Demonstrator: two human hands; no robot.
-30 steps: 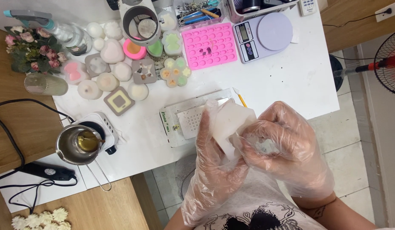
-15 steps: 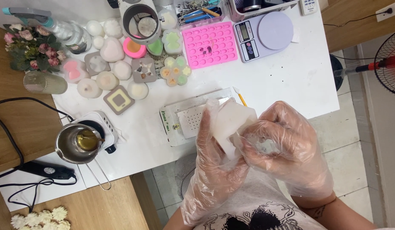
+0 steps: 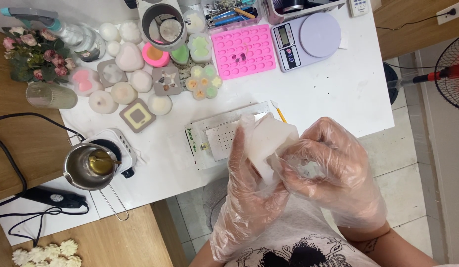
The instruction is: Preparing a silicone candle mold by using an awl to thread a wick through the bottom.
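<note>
A pale, whitish block is held just off the counter's near edge, clasped between both gloved hands. The left hand is wrapped around it from below, its grip closed on the block; the right hand is pressed against its right side, fingers curled tight. A flat metal tray lies just behind.

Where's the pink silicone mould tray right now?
In the head view, the pink mould tray lies flat at the far edge of the white table, directly left of the kitchen scale and right of the flower-shaped mould.
</note>
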